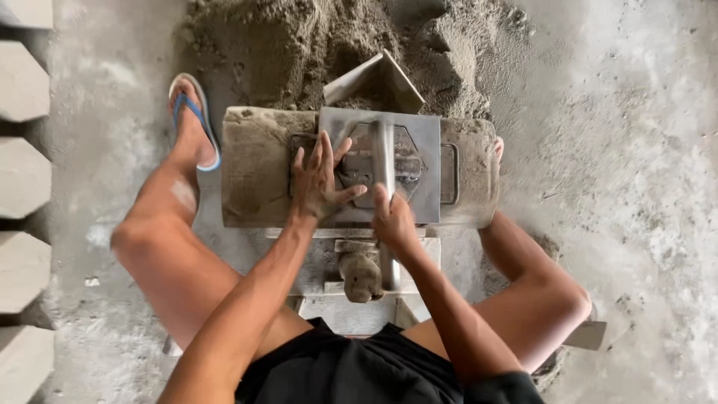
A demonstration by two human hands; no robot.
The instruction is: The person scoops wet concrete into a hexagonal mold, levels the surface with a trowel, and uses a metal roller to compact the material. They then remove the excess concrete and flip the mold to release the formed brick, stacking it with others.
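Note:
I sit astride a low paver-block press on a concrete floor. A grey metal mould plate point(419, 135) with a hexagonal opening lies on a dirty block-shaped base point(254, 164). My left hand point(320, 183) rests flat, fingers spread, on the plate's left part over the hexagon. My right hand point(393, 221) is closed around the metal lever handle point(384, 157) that runs down the plate's middle toward me. A metal scoop point(374, 78) stands in the sand pile just behind the mould.
A heap of damp grey sand mix point(299, 45) lies beyond the mould. Finished hexagonal concrete pavers point(22, 179) line the left edge. My left foot wears a blue-strapped sandal point(196, 120). My knees flank the press; a flat board point(587, 335) lies under my right leg.

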